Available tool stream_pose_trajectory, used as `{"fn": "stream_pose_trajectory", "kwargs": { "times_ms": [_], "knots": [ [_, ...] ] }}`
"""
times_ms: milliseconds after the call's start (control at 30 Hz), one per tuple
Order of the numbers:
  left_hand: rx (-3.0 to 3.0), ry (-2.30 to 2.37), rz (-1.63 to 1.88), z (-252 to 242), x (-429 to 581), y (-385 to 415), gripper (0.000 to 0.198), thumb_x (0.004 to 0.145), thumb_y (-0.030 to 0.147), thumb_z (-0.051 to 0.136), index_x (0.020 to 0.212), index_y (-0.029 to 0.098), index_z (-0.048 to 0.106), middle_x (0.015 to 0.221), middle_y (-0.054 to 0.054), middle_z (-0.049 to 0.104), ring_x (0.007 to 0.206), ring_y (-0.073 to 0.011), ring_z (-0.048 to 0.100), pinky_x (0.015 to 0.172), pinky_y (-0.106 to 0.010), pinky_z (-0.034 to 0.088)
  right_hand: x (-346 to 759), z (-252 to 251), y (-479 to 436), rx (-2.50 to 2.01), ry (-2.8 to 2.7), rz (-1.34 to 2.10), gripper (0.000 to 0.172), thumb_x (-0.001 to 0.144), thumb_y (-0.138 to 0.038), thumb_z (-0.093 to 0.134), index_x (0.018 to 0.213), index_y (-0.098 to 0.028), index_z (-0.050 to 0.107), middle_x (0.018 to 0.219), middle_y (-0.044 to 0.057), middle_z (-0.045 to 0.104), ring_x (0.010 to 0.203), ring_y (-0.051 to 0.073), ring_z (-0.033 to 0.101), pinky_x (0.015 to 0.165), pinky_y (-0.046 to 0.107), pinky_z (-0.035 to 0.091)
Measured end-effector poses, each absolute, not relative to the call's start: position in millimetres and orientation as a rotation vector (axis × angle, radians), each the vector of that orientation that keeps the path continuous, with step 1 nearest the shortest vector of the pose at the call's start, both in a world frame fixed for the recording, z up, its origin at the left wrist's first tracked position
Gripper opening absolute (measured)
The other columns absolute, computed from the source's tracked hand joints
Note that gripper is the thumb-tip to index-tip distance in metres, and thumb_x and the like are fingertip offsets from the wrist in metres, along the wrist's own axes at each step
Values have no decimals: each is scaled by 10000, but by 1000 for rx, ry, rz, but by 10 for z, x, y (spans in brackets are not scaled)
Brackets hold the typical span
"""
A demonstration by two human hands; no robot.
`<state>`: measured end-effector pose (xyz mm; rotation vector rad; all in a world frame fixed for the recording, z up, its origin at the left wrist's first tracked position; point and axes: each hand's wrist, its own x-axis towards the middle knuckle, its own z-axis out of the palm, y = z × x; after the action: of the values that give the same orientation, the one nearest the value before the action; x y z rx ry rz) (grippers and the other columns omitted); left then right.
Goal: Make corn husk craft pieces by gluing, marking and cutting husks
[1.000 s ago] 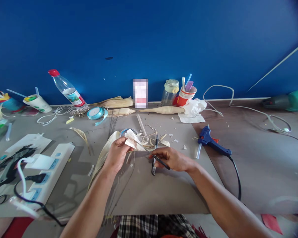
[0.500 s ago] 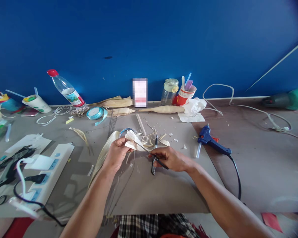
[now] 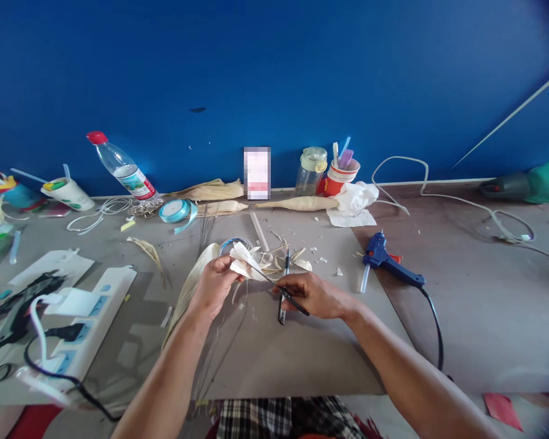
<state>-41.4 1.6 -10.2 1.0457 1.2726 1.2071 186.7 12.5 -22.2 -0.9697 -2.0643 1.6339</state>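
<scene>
Head view: pale husk piece (image 3: 243, 267) mid-frame, just above the surface (image 3: 320, 360), flaps spread. L hand (image 3: 214, 285) has it, grip closed, thumb & fingers pinching the near-left end. R hand (image 3: 312, 295), grip closed too, on a slim dark tool (image 3: 299, 303) aimed up-left, tip at the husk; contact or just short of it, can't tell. Scissors or tweezers? Too fine to say.

Doing this well, IMO: light pinch on the L, as dry husk prob. splits along its grain; L fingertips clear of the tip's line; small, slow R moves from the fingers, not the whole arm. Turning the husk to meet the tool likely beats twisting the R wrist.

Watch the pen (image 3: 282, 313), lying right under R hand: could snag a knuckle, so best nudged aside. Scraps (image 3: 303, 264) just beyond, w/ clear stick (image 3: 259, 231) behind; long husk leaf (image 3: 192, 277) runs beside L wrist, so elbow in, no dragging.

Further out: blue glue gun (image 3: 392, 261) well off to the R, cable (image 3: 440, 332) trailing to the near edge; ribbon spool (image 3: 172, 211) back L, near the bottle (image 3: 136, 180).
</scene>
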Motion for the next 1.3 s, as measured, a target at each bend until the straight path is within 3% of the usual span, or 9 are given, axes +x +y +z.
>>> {"fn": "stream_pose_trajectory", "kwargs": {
  "times_ms": [433,1300],
  "knots": [
    [1040,1268,1175,-62,-400,16,107,613,222,712,576,140,655,547,26,575,523,-81,467,542,-194,390,1864,-301,125,-964,-2090,1560,279,792,-329,630,992,-135,645,749,13,605,623,99,475,591,206,412],
    [1055,1248,1166,-54,-381,4,42,605,177,692,584,150,669,563,22,584,533,-85,465,549,-196,387,1834,-290,114,-936,-2024,1623,262,792,-335,615,956,-132,634,701,-8,558,633,101,477,591,203,402]
  ]
}}
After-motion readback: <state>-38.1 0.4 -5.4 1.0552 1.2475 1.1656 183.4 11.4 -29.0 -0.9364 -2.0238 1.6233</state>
